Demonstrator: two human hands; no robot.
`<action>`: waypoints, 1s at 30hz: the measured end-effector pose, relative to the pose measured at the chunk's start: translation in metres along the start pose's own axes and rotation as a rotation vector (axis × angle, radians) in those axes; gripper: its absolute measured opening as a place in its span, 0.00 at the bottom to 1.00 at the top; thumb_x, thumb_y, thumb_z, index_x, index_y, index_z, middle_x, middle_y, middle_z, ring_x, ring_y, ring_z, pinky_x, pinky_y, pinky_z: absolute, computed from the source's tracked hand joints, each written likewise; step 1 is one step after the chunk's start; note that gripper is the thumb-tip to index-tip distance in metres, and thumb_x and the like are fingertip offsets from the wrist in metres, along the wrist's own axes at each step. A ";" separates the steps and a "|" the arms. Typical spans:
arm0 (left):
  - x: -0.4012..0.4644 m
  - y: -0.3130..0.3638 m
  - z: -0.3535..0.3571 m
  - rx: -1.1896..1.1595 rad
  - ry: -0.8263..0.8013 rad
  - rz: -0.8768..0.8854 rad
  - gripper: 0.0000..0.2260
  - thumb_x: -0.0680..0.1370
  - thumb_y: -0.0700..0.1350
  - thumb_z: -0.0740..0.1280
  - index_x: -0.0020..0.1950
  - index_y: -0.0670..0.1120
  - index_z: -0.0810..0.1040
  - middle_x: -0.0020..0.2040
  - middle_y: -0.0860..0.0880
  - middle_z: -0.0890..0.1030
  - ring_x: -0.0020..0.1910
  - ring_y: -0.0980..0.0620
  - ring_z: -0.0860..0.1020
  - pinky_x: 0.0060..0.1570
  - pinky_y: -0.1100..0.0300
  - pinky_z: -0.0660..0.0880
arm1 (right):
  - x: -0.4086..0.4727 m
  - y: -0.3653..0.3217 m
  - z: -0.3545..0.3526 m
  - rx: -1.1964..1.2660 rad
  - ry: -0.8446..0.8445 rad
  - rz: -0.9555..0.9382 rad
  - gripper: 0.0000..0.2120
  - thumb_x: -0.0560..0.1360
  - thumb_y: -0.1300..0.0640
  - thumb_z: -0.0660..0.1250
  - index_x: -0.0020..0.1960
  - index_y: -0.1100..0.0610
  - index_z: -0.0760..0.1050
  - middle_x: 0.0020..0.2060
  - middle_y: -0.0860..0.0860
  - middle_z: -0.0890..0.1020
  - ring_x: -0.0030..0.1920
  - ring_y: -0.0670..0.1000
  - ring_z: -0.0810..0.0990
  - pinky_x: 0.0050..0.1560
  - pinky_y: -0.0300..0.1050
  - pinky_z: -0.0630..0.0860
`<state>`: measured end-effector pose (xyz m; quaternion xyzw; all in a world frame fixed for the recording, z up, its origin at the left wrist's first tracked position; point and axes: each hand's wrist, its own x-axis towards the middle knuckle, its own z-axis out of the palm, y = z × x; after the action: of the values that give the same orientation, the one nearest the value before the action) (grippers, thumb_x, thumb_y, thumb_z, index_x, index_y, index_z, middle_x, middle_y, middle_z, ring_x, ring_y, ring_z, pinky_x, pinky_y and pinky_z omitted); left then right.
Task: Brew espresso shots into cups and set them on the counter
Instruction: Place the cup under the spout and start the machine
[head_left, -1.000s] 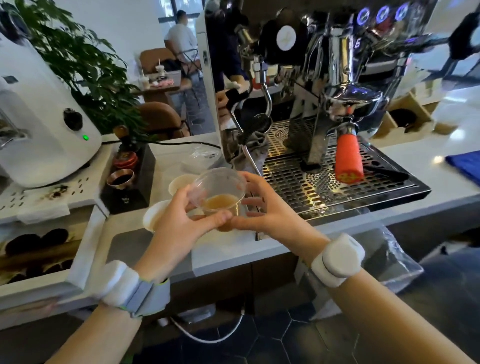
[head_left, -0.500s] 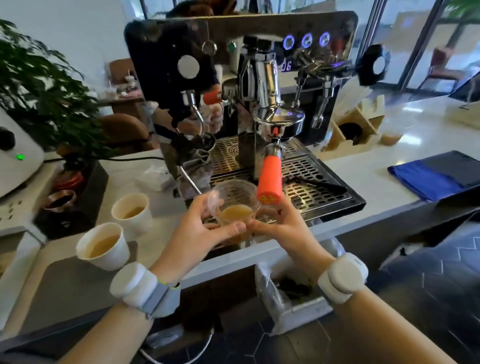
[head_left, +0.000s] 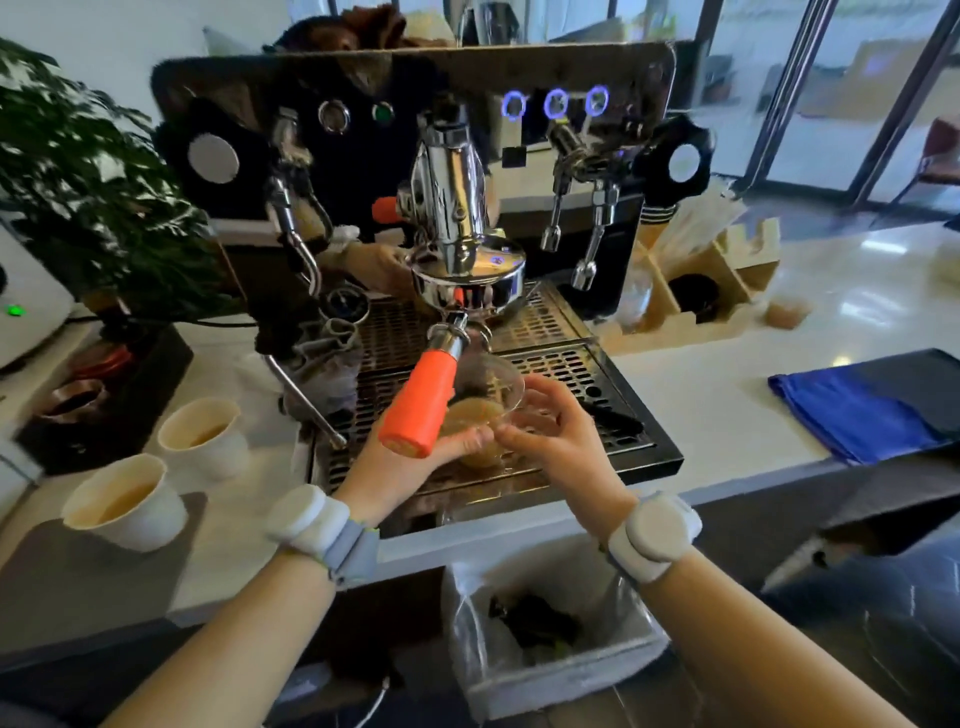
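Carrying the clear cup (head_left: 485, 415) rightward, I now have it over the drip tray (head_left: 582, 374) of the espresso machine (head_left: 415, 156), right beneath the orange portafilter handle (head_left: 421, 405), whereas a second ago it hung out in front of the counter edge, left of the tray. Both hands hold it: my left hand (head_left: 410, 457) cups it from below and the near side, thumb laid along its front wall, while my right hand (head_left: 550, 431) pinches the rim and right wall with curled fingers. I read that shift as lining the cup up under the spouts for another shot (whether its base touches the grate I cannot tell, since the handle and my fingers cover it). The cup stands roughly upright, mouth up and tipped a little away from me, its long axis near vertical, with pale brown liquid in the bottom. The handle runs the other way, slanting down from the group head (head_left: 467, 280) toward me and to the left. Two white paper cups (head_left: 124, 501) with coffee already sit on the counter (head_left: 717, 395) at left, so I judge the task partly done.
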<state>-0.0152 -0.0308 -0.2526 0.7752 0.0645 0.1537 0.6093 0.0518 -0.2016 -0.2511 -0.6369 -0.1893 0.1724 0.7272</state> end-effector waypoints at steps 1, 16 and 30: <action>0.003 -0.001 0.000 -0.001 0.016 -0.005 0.29 0.58 0.56 0.80 0.56 0.59 0.74 0.52 0.58 0.82 0.50 0.64 0.81 0.46 0.70 0.76 | 0.002 0.000 -0.001 0.004 -0.012 0.010 0.24 0.70 0.66 0.72 0.63 0.53 0.71 0.55 0.52 0.78 0.55 0.52 0.80 0.49 0.46 0.81; 0.014 0.006 -0.014 0.076 -0.059 -0.066 0.29 0.56 0.69 0.76 0.55 0.69 0.74 0.49 0.77 0.77 0.51 0.75 0.75 0.44 0.77 0.70 | 0.016 0.004 0.018 0.060 0.002 0.043 0.24 0.70 0.63 0.73 0.59 0.45 0.70 0.58 0.48 0.75 0.58 0.51 0.78 0.48 0.47 0.81; 0.003 0.024 -0.012 0.174 -0.119 0.049 0.23 0.68 0.50 0.75 0.47 0.79 0.73 0.44 0.78 0.76 0.45 0.80 0.73 0.40 0.84 0.66 | 0.006 0.000 0.020 -0.072 0.149 0.031 0.24 0.69 0.57 0.74 0.62 0.49 0.70 0.56 0.48 0.76 0.56 0.48 0.76 0.54 0.44 0.76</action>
<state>-0.0184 -0.0251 -0.2264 0.8343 0.0222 0.1160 0.5384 0.0476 -0.1818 -0.2480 -0.6766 -0.1308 0.1288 0.7131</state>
